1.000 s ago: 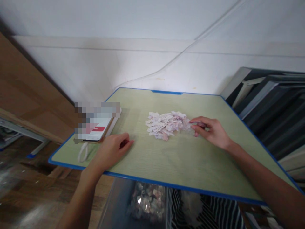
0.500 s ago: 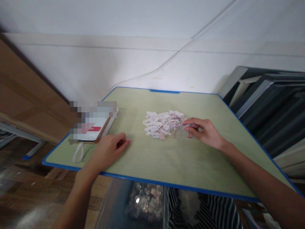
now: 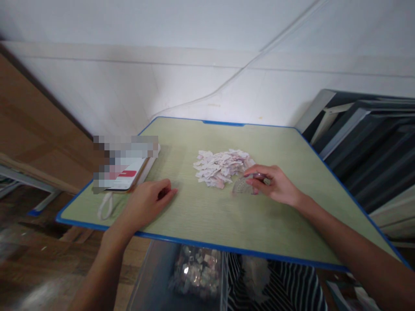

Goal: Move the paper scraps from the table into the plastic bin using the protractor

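Between the thumb and fingers of my right hand [image 3: 270, 183] is a clear protractor [image 3: 240, 185], tilted, its curved edge toward the left. It is at the near right edge of a pile of torn white paper scraps [image 3: 222, 166] in the middle of the table; whether it touches them I cannot tell. My left hand [image 3: 151, 198] rests on the tabletop, fingers loosely curled in and nothing visible in them. Close beside it on the left lies a phone [image 3: 121, 179], partly pixelated, on a white box-like thing, with a white strap loop [image 3: 105, 206] below.
The light green table [image 3: 201, 216] has a blue rim and stands against a white wall. Under its front edge are a clear bin with small shiny pieces [image 3: 197, 272] and striped cloth [image 3: 292, 280]. Dark panels [image 3: 366, 142] lean at the right; large cardboard [image 3: 39, 125] stands at the left.
My right hand has moved slightly left and nearer to me, and the protractor's curved part now shows more clearly. My left hand and the paper pile look the same.
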Tool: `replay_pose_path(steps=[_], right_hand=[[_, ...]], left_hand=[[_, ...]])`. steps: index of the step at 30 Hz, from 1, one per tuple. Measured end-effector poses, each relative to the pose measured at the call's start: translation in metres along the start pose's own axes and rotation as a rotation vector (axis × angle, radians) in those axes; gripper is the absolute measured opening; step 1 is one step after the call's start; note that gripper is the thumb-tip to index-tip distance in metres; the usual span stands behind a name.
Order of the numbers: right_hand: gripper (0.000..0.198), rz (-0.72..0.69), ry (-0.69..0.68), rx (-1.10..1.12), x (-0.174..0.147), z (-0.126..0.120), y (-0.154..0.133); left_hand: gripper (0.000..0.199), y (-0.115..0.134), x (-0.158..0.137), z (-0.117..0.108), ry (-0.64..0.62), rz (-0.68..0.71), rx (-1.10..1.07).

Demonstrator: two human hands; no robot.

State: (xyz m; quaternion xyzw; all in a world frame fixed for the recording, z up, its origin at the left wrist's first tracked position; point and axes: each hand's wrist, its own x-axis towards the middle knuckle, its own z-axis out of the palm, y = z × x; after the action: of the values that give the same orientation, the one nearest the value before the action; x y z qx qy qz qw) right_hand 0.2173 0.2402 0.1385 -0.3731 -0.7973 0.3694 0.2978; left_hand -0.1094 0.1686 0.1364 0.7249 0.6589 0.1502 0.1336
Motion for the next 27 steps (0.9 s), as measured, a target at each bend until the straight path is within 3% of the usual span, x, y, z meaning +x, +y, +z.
replay_pose_path(steps=[10, 18, 27], right_hand=[[0.015, -0.24, -0.202, -0.115, -0.014, 0.056, -0.034], [0.013, -0.071, -0.123, 0.042, -0.016, 0.052, -0.024], [0.015, -0.133, -0.193, -0.002, -0.026, 0.064, -0.037]], left_hand=[[0.03, 0.007, -0.001, -0.002, -0.024, -0.016, 0.028], [0.03, 0.005, 0.0, 0.0, -0.015, -0.009, 0.006], [0.029, 0.004, 0.001, 0.001, -0.015, -0.018, -0.004]])
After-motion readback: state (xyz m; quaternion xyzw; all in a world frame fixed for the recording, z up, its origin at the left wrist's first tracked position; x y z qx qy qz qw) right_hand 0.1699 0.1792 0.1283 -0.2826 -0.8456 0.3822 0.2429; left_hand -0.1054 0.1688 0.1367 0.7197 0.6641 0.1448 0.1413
